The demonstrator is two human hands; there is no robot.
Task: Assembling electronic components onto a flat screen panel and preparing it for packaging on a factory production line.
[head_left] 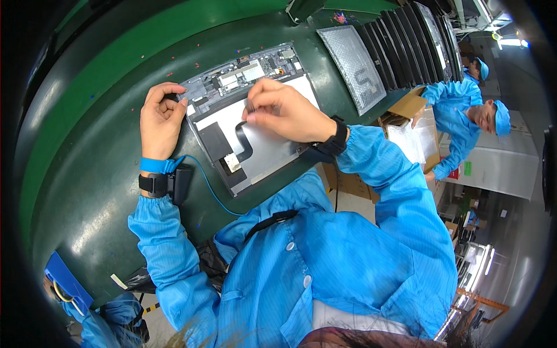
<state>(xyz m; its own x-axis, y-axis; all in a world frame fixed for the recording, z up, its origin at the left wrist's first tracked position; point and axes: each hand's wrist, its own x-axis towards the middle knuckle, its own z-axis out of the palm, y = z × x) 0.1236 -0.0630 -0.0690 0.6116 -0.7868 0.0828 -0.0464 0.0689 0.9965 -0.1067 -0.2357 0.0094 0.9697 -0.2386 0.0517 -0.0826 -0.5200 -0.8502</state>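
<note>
An opened flat device lies on the dark green table, its silver back plate, black flat cable and circuit boards exposed. My left hand presses on the device's left corner with fingers curled, wearing a blue wrist strap with a coiled lead. My right hand rests over the middle of the plate, fingertips pinched at the upper end of the black flat cable. Whether the cable is actually gripped is hard to tell.
A bubble-wrap sheet lies beyond the device. A row of upright dark panels stands at the back right. Cardboard boxes sit past the table edge, where two people in blue coats work. A blue object lies bottom left.
</note>
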